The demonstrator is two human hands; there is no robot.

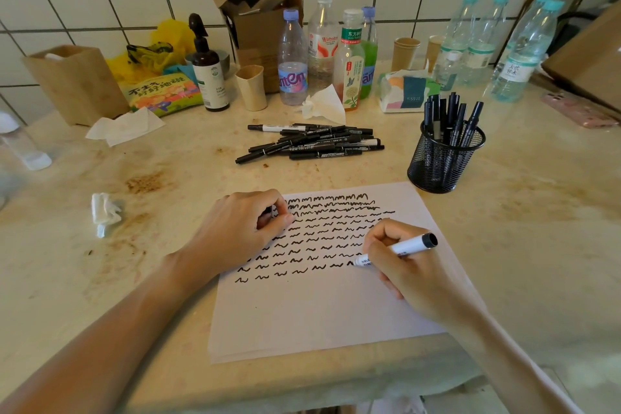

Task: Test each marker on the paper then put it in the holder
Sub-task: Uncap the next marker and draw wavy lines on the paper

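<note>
A white sheet of paper (312,309) lies in front of me, its upper half covered with rows of black squiggles. My right hand (408,274) grips a white-barrelled marker (408,247) with its tip on the paper at the end of a squiggle row. My left hand (240,228) rests on the paper's upper left corner, fingers curled, pinching what looks like a small dark cap. A pile of black markers (312,143) lies beyond the paper. A black mesh holder (443,160) at the right holds several markers upright.
Water bottles (292,60), paper cups (252,87), a tissue pack (408,91), a pump bottle (210,74) and cardboard boxes crowd the back by the tiled wall. Crumpled tissue (104,213) lies left. A pink phone (579,109) sits far right.
</note>
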